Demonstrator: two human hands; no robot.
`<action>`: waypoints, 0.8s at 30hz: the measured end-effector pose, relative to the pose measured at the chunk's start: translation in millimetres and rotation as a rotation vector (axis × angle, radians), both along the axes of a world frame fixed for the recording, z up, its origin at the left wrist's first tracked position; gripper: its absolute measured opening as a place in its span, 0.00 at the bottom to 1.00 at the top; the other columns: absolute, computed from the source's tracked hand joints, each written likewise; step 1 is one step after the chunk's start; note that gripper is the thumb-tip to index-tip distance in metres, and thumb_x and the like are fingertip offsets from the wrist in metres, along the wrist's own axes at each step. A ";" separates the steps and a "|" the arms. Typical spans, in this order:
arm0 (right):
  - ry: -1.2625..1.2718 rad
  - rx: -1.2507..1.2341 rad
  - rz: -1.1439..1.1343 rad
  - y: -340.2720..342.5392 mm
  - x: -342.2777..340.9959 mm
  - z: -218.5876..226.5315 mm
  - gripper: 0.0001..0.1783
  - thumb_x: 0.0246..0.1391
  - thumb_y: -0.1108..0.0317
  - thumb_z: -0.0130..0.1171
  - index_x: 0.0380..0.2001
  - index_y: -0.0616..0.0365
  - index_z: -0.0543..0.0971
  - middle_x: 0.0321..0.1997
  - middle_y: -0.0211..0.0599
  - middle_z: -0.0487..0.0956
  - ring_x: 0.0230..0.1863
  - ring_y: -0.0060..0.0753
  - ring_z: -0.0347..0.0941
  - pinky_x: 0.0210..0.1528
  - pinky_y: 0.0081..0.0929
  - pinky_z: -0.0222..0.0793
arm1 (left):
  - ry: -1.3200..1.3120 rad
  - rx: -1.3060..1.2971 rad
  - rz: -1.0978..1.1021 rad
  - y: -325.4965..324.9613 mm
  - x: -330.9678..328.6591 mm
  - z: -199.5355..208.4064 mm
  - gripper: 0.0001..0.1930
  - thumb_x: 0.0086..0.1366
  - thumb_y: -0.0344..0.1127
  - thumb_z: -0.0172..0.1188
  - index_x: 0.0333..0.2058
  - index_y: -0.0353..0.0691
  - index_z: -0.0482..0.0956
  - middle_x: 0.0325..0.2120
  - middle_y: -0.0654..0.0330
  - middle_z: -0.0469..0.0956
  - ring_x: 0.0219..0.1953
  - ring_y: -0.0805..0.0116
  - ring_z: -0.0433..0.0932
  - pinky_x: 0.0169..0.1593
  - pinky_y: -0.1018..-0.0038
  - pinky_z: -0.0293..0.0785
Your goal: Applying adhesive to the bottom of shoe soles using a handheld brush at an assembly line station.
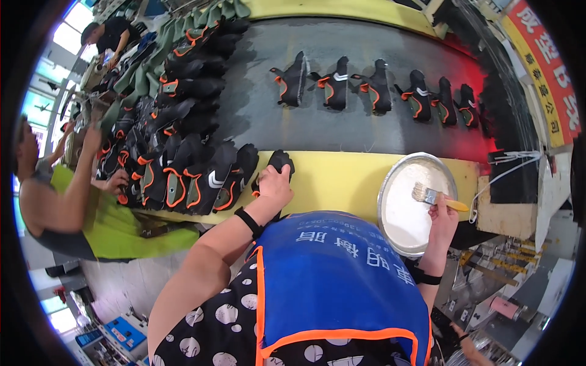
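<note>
My left hand point(274, 185) grips a black shoe upper point(281, 160) with orange trim, on the yellow ledge in front of me. Its fingers are closed over the upper, which they partly hide. In my right hand point(442, 219) is a paintbrush point(453, 204) with a yellow handle and pale bristles. The bristles rest in or just above white liquid point(405, 216) inside a round metal basin point(384, 190); I cannot tell whether they touch it.
Beyond the yellow ledge point(342, 161) lies a grey belt point(256, 79), with several black and orange shoe uppers point(334, 85) in a row. More uppers point(183, 116) crowd the left side. A co-worker point(58, 195) works close by at left; another person point(113, 33) stands farther back.
</note>
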State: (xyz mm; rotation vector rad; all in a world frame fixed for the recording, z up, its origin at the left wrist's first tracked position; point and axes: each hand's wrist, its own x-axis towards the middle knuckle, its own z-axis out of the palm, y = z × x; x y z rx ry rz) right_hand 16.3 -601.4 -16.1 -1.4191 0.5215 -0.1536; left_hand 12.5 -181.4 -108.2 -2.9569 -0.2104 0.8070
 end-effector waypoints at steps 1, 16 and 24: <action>0.003 -0.017 -0.018 1.3 -5.5 2.8 0.09 0.63 0.69 0.60 0.42 0.62 0.78 0.30 0.27 0.76 0.26 0.16 0.70 0.30 0.14 0.67 | -0.133 -0.058 0.031 -1.6 4.3 -5.3 0.25 0.56 0.44 0.62 0.48 0.42 0.64 0.40 0.42 0.72 0.43 0.49 0.77 0.42 0.55 0.78; 0.059 -0.028 -0.164 -12.0 -65.0 -8.2 0.12 0.61 0.66 0.62 0.41 0.64 0.78 0.29 0.29 0.77 0.26 0.17 0.72 0.30 0.16 0.68 | 0.460 -0.369 -0.453 -51.2 29.8 -9.3 0.49 0.47 0.53 0.73 0.63 0.39 0.59 0.41 0.45 0.81 0.44 0.49 0.82 0.47 0.59 0.77; 0.141 -0.101 -0.237 -25.6 -77.0 -10.2 0.11 0.62 0.63 0.61 0.39 0.61 0.79 0.27 0.25 0.76 0.26 0.15 0.70 0.30 0.15 0.68 | -0.008 -0.531 -0.849 -15.4 107.5 5.0 0.40 0.40 0.54 0.77 0.56 0.57 0.77 0.39 0.52 0.74 0.46 0.49 0.75 0.49 0.59 0.73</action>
